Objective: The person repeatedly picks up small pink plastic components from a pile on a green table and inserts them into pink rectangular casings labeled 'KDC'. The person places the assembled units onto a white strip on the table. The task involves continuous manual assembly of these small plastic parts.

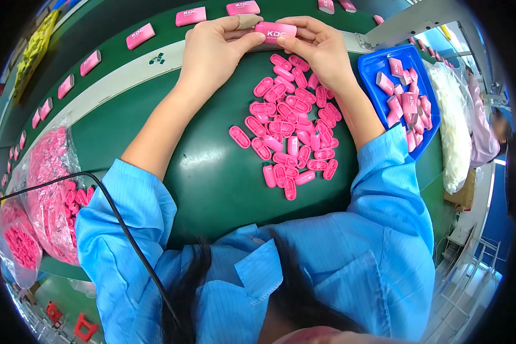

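Head view: both hands pinch one pink case at the bench's far edge.

Left hand (pixel 212 49) and right hand (pixel 321 43) grip the pink plastic case (pixel 275 32) above the pile of pink oval inserts (pixel 289 135) (thumbs best kept square, pressing evenly).

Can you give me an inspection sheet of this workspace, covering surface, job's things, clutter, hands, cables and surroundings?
Surface: dark green work mat, beside a green conveyor belt.
Job's things: pink rectangular plastic case held by both hands; loose pile of small pink oval plastic rings; blue plastic tray of pink cases.
Clutter: clear bags of pink parts at left.
Hands: left hand and right hand, each grip closed on the case.
Cables: black cable over the left sleeve.
Surroundings: more pink cases on the belt.
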